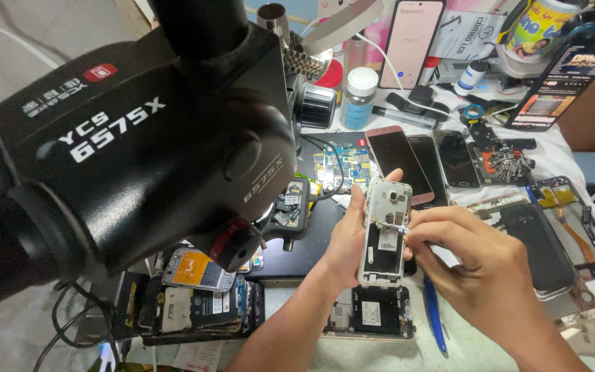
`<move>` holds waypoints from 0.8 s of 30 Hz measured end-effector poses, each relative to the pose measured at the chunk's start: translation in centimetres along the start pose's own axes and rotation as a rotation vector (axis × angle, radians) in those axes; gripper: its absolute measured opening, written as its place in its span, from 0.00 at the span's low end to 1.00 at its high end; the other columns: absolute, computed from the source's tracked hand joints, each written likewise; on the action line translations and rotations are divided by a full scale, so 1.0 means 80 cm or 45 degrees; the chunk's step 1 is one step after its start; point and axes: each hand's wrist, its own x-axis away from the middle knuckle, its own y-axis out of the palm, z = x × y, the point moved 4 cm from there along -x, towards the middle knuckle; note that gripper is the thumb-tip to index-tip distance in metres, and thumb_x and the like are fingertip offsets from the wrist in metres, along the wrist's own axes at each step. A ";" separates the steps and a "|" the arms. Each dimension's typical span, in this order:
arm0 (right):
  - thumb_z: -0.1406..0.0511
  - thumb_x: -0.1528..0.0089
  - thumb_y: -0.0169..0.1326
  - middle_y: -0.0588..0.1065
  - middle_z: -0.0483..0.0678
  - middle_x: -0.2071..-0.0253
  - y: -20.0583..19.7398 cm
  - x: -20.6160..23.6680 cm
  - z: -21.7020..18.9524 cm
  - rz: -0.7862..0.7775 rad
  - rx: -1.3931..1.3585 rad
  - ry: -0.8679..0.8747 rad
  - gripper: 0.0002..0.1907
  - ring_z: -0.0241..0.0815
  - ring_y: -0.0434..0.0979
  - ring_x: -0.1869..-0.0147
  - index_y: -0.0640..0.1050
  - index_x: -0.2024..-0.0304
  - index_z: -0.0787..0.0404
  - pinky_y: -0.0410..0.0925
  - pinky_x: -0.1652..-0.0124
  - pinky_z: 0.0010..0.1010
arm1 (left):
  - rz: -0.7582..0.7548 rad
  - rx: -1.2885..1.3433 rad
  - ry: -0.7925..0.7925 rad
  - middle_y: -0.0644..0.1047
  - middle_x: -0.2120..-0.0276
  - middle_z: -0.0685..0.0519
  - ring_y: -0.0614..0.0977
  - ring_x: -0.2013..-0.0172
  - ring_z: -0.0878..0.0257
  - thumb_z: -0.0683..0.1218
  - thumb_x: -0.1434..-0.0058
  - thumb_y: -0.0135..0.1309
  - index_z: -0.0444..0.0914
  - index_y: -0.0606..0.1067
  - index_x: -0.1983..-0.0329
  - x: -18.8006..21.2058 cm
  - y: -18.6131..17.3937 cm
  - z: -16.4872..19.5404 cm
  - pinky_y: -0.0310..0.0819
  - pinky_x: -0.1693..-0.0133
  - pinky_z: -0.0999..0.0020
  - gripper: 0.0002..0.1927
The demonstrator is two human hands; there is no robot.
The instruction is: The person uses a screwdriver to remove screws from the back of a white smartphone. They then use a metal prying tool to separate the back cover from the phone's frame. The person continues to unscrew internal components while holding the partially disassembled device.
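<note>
Looming closest, a black microscope fills the left. Beyond it, the left hand is wrapped around an opened white phone, held upright above the bench. Right hand fingers pinch a thin tool against the phone's inside.

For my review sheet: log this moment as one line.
left hand: holds opened white phone frame | right hand: thin metal tool on frame

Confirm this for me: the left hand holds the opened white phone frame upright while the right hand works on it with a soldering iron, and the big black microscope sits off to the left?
Not quite. In the head view the right hand works on the white phone frame with a small thin tool, apparently tweezers, not a soldering iron. The left hand does hold it, and the black microscope is at left.
</note>
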 end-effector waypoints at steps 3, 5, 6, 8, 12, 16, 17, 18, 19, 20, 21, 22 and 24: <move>0.76 0.46 0.62 0.81 0.46 0.57 0.002 0.004 0.001 0.018 -0.030 0.006 0.10 0.34 0.84 0.61 0.81 0.62 0.63 0.76 0.65 0.23 | -0.033 0.037 0.002 0.76 0.53 0.48 0.81 0.58 0.61 0.72 0.23 0.24 0.50 0.54 0.16 -0.002 0.002 0.002 0.84 0.58 0.65 0.39; 0.77 0.45 0.61 0.81 0.46 0.57 0.004 0.006 0.002 0.016 -0.082 0.037 0.10 0.33 0.84 0.61 0.81 0.62 0.63 0.76 0.66 0.23 | -0.020 0.040 0.000 0.76 0.52 0.48 0.82 0.57 0.61 0.72 0.23 0.24 0.49 0.54 0.16 -0.001 0.001 0.002 0.84 0.58 0.65 0.40; 0.77 0.45 0.60 0.81 0.45 0.57 0.005 0.006 0.003 0.011 -0.122 0.062 0.10 0.32 0.85 0.61 0.80 0.62 0.64 0.76 0.66 0.23 | -0.038 0.054 0.003 0.76 0.52 0.48 0.82 0.57 0.60 0.72 0.23 0.24 0.49 0.54 0.16 -0.001 0.001 0.002 0.84 0.58 0.64 0.40; 0.77 0.45 0.60 0.81 0.45 0.57 0.006 0.007 0.003 0.013 -0.151 0.077 0.09 0.31 0.85 0.61 0.80 0.62 0.64 0.76 0.66 0.23 | -0.078 0.081 0.009 0.76 0.52 0.47 0.82 0.57 0.60 0.73 0.23 0.24 0.48 0.54 0.16 -0.003 0.002 0.001 0.84 0.57 0.64 0.40; 0.77 0.44 0.60 0.81 0.45 0.57 0.006 0.008 0.002 0.045 -0.125 0.082 0.09 0.31 0.85 0.61 0.80 0.62 0.64 0.75 0.67 0.23 | -0.086 0.099 -0.007 0.76 0.52 0.45 0.82 0.56 0.58 0.73 0.23 0.24 0.47 0.54 0.16 -0.003 -0.001 -0.001 0.84 0.56 0.64 0.41; 0.77 0.44 0.60 0.81 0.45 0.57 0.005 0.008 0.002 0.059 -0.062 0.084 0.09 0.31 0.84 0.60 0.81 0.61 0.64 0.75 0.66 0.23 | -0.113 0.117 0.003 0.76 0.50 0.44 0.82 0.55 0.57 0.73 0.23 0.24 0.46 0.52 0.15 -0.003 -0.001 -0.002 0.84 0.55 0.64 0.42; 0.76 0.44 0.60 0.81 0.45 0.57 0.005 0.008 0.003 0.058 -0.062 0.087 0.09 0.32 0.84 0.60 0.81 0.61 0.63 0.75 0.66 0.23 | -0.113 0.124 0.002 0.76 0.50 0.44 0.82 0.55 0.57 0.73 0.23 0.24 0.46 0.52 0.15 -0.003 -0.001 -0.002 0.84 0.55 0.63 0.42; 0.76 0.44 0.60 0.81 0.45 0.57 0.005 0.008 0.003 0.056 -0.062 0.090 0.09 0.32 0.84 0.60 0.81 0.62 0.63 0.75 0.66 0.23 | -0.102 0.111 0.001 0.76 0.50 0.44 0.82 0.55 0.57 0.73 0.23 0.24 0.46 0.52 0.15 -0.003 -0.001 -0.002 0.84 0.55 0.63 0.42; 0.76 0.45 0.60 0.81 0.45 0.57 0.005 0.008 0.004 0.053 -0.063 0.092 0.09 0.33 0.85 0.60 0.81 0.62 0.63 0.75 0.67 0.23 | -0.092 0.099 0.000 0.76 0.50 0.44 0.82 0.55 0.57 0.73 0.23 0.24 0.46 0.52 0.15 -0.003 -0.001 -0.002 0.84 0.56 0.63 0.42; 0.76 0.45 0.61 0.81 0.46 0.57 0.005 0.008 0.002 0.060 -0.044 0.053 0.09 0.34 0.84 0.60 0.81 0.62 0.64 0.76 0.66 0.23 | -0.083 0.085 -0.001 0.76 0.49 0.44 0.83 0.55 0.57 0.73 0.23 0.24 0.45 0.52 0.15 -0.004 -0.002 -0.002 0.84 0.56 0.63 0.42; 0.76 0.45 0.61 0.81 0.46 0.57 0.005 0.007 0.001 0.069 -0.024 0.016 0.09 0.35 0.84 0.59 0.80 0.62 0.64 0.77 0.66 0.23 | -0.092 0.075 0.000 0.76 0.49 0.43 0.83 0.55 0.57 0.73 0.23 0.24 0.46 0.51 0.15 -0.005 -0.002 -0.002 0.84 0.56 0.64 0.42; 0.75 0.45 0.62 0.81 0.47 0.57 0.004 0.008 -0.001 0.076 -0.002 -0.021 0.09 0.36 0.84 0.59 0.80 0.62 0.64 0.77 0.65 0.23 | -0.100 0.067 0.000 0.76 0.50 0.43 0.83 0.55 0.57 0.73 0.23 0.24 0.46 0.51 0.15 -0.005 -0.001 -0.003 0.84 0.55 0.64 0.42; 0.75 0.44 0.62 0.81 0.48 0.57 0.003 0.009 -0.004 0.101 0.044 -0.043 0.08 0.38 0.85 0.57 0.80 0.62 0.64 0.77 0.61 0.25 | -0.119 0.015 0.014 0.77 0.49 0.43 0.83 0.57 0.58 0.73 0.22 0.24 0.46 0.51 0.15 -0.004 -0.001 -0.003 0.83 0.56 0.66 0.41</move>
